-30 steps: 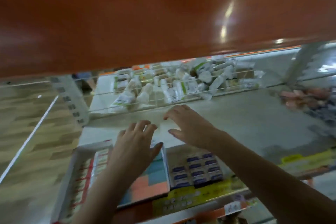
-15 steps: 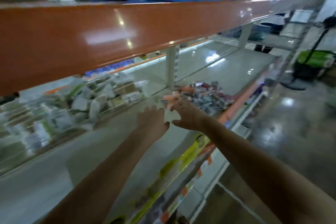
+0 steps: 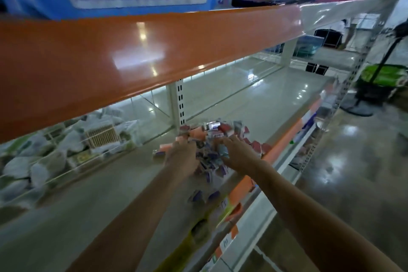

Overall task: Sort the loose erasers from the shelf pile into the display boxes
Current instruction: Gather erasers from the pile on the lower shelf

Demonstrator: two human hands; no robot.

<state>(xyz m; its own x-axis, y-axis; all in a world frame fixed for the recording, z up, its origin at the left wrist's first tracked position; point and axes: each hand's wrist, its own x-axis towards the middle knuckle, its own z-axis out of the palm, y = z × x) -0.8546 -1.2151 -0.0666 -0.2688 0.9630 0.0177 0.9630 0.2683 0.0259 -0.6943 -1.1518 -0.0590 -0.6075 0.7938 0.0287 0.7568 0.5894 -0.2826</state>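
Landmark: the heap of small loose erasers in red, orange, white and purple paper sleeves (image 3: pixel 215 139), lying on the pale grey metal shelf (image 3: pixel 110 185) close to its front lip; every place below is given relative to this heap.

Left hand: the left hand (image 3: pixel 184 157) sits on the near-left flank of the heap, fingers reaching forward into the erasers (motion blur hides whether anything is pinched, so its grip cannot be told).

Right hand: the right hand (image 3: pixel 237 152) lies on the near-right flank of the heap, fingers bent over the top erasers; whether they hold one cannot be told either.

Why both hands flank the heap: judged from the task, two hands set either side would let the person gather or rake a batch rather than pick singly.

Stray pieces: an orange-sleeved eraser (image 3: pixel 161 152) lies just left of the heap; two purple-sleeved erasers (image 3: pixel 203 195) lie nearer the viewer, by the shelf lip.

Display boxes: none visible near the heap, so the destination is out of view.

Above the heap: a glossy orange shelf fascia (image 3: pixel 132 57) overhangs it, which is likely why both arms go in low beneath it.

Far left of the heap: clear-fronted bins of white and green packets (image 3: pixel 55 154), well apart.

Right of the heap: a green object on a dark stand (image 3: pixel 384 77) on the polished floor, well apart.

Stage: judged early, the heap largely unsorted.
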